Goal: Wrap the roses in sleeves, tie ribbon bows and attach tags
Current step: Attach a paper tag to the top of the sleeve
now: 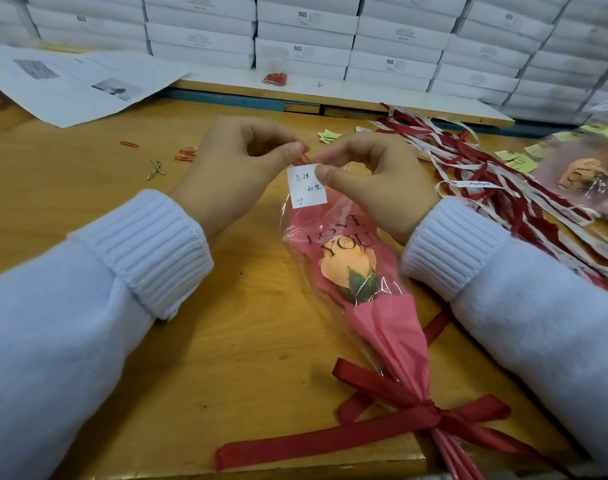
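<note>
Rose [344, 265], 1 peach-orange bloom with green sepals, lies mid-bench with its head pointing away from us. It sits inside a cone-shaped sleeve [375, 320] of crinkled pink tissue under glossy clear film printed "LOVE YOU". At the narrow neck we see a flat, satiny red ribbon tied in a bow [423, 407], its tails trailing across the wood.

At the sleeve's open mouth, the right hand [375, 178] pinches the corner of a small white paper tag [306, 188] with handwriting on it. The left hand [240, 161] pinches what looks like a thin red paper clip [304, 157] at the tag's top edge, though the fingertips mostly hide it. Both wrists wear ribbed white knit cuffs.

The bench [209, 341] is smooth, yellowish wood. On it lie loose red clips [129, 144], a tangle of red and white ribbons [486, 168], yellow-green notes [513, 162] and printed sheets [77, 81]. Behind them, flat white boxes [306, 32] are stacked in rows.
</note>
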